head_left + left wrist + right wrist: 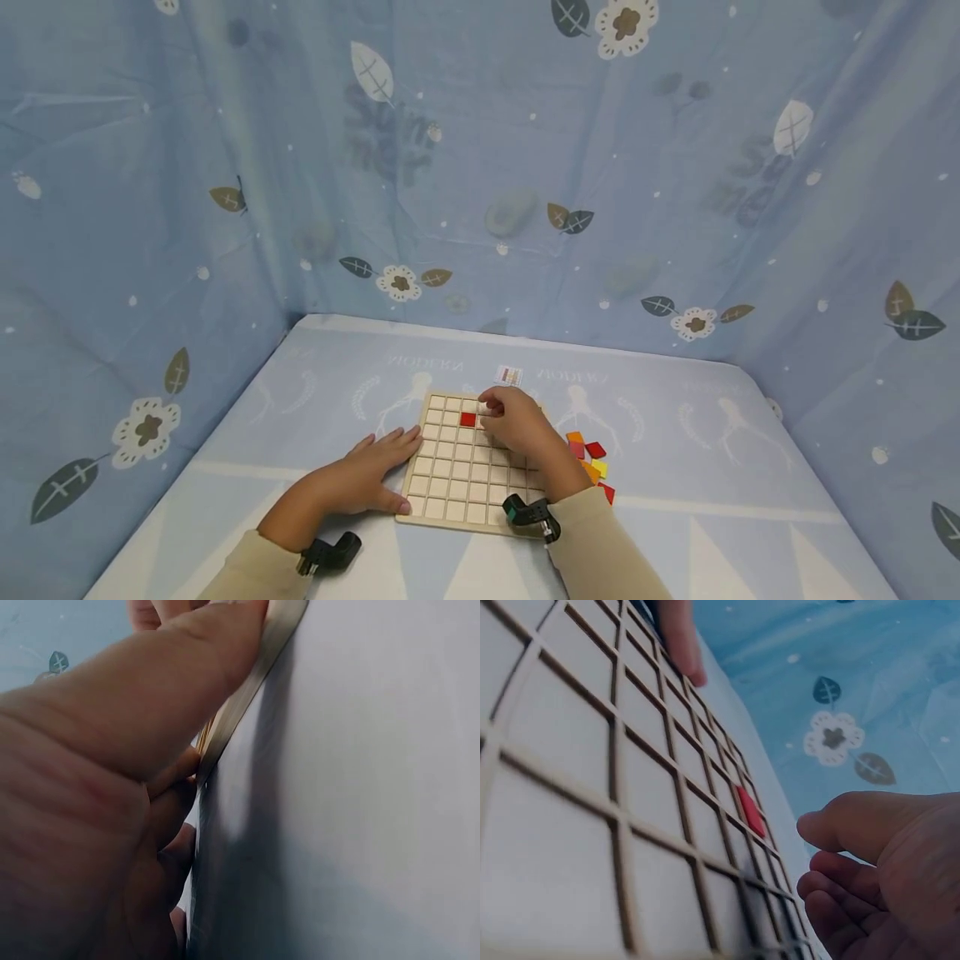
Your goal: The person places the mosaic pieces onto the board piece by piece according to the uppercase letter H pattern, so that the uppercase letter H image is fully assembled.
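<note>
A wooden grid board (459, 525) with square cells lies on the table. One red square tile (468, 419) sits in a cell near its far side, seen again as a red tile (751, 812) in the right wrist view. My left hand (365, 475) touches the board's left edge, thumb near the front corner and fingers spread farther up. In the left wrist view the thumb (187, 682) lies against the wooden rim. Over the far right part of the board hovers my right hand (517, 421), fingers loosely bent beside the red tile, with no tile visible between thumb and fingertips.
Loose red, orange and yellow tiles (592, 472) lie in a pile right of the board, partly behind the right forearm. A small printed card (509, 376) lies beyond the board. Patterned blue curtains (480, 167) enclose the table's back and sides.
</note>
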A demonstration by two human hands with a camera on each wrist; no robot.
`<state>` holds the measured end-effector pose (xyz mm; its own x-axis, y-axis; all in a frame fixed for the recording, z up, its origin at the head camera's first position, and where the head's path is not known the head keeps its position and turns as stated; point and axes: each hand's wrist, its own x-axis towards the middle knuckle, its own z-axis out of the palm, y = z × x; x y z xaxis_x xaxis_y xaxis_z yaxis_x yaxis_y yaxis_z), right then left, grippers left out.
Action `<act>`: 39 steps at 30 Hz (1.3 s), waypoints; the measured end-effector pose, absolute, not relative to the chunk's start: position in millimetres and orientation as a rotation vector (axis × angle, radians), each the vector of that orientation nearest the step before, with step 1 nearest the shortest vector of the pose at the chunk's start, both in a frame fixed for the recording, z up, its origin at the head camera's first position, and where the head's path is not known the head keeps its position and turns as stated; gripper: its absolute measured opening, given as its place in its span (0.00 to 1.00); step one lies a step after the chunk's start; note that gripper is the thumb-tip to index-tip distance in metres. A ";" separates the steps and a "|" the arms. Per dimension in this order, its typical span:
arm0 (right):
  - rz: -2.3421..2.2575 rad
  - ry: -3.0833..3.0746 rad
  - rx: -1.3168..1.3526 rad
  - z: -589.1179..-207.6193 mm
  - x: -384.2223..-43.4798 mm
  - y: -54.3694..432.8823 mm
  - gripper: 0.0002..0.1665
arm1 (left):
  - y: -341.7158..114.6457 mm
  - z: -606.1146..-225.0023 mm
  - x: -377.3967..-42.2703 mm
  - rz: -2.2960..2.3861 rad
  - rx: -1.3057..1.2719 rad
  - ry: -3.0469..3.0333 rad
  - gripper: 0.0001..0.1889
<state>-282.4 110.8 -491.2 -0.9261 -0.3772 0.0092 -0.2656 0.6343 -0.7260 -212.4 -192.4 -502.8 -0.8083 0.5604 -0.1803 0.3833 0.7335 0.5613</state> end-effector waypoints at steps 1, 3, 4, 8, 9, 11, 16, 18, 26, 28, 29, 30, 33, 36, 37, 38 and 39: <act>-1.159 2.727 -0.527 -488.4 -281.7 116.3 0.21 | -191.9 -502.4 -212.5 0.736 0.734 2.600 0.58; -1.143 2.763 -0.493 -483.5 -280.3 126.7 0.21 | -191.5 -501.7 -212.7 0.735 0.736 2.603 0.59; -1.135 2.780 -0.479 -481.0 -279.4 131.8 0.20 | -191.6 -501.3 -212.7 0.732 0.735 2.606 0.59; -1.100 2.826 -0.425 -472.6 -277.0 148.5 0.20 | -193.7 -498.6 -212.4 0.708 0.701 2.625 0.59; -1.088 2.836 -0.412 -471.1 -276.3 152.4 0.21 | -194.5 -497.8 -212.3 0.700 0.694 2.630 0.59; -1.055 2.860 -0.376 -470.4 -275.3 161.4 0.21 | -195.7 -496.5 -212.1 0.699 0.686 2.630 0.59; -0.937 2.891 -0.205 -472.4 -270.1 191.2 0.22 | -194.1 -499.8 -213.5 0.719 0.710 2.607 0.59; -0.886 2.890 -0.157 -472.3 -265.7 204.6 0.22 | -192.2 -502.8 -214.0 0.719 0.714 2.609 0.59; -0.828 2.897 -0.038 -488.3 -255.9 244.1 0.21 | -191.2 -504.1 -214.2 0.731 0.703 2.607 0.59; -0.837 2.884 -0.030 -493.9 -255.3 248.1 0.21 | -192.1 -504.0 -213.7 0.732 0.693 2.608 0.59; -0.845 2.880 -0.032 -495.6 -255.0 249.9 0.21 | -192.4 -503.8 -213.3 0.739 0.694 2.608 0.59; -0.850 2.878 -0.035 -497.4 -255.0 251.7 0.21 | -192.4 -503.7 -213.2 0.744 0.695 2.608 0.59; -0.836 2.883 -0.033 -499.9 -254.0 256.7 0.22 | -191.3 -503.5 -212.8 0.766 0.709 2.598 0.59; -0.805 2.887 -0.022 -500.1 -252.3 261.9 0.23 | -189.6 -503.3 -212.5 0.777 0.723 2.590 0.59; -0.793 2.888 -0.016 -499.7 -251.3 263.3 0.24 | -189.0 -503.1 -212.3 0.780 0.727 2.588 0.59; -0.787 2.887 -0.012 -499.3 -250.5 264.8 0.24 | -188.6 -502.9 -212.1 0.779 0.730 2.587 0.59; -0.782 2.885 -0.011 -499.0 -249.8 266.0 0.24 | -188.1 -502.5 -211.9 0.782 0.729 2.587 0.59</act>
<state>-249.8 266.0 -499.0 -0.9884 -0.0467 -0.1445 0.0327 0.8638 -0.5027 -211.9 -188.1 -502.5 -0.8104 0.5612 -0.1685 0.3738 0.7166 0.5889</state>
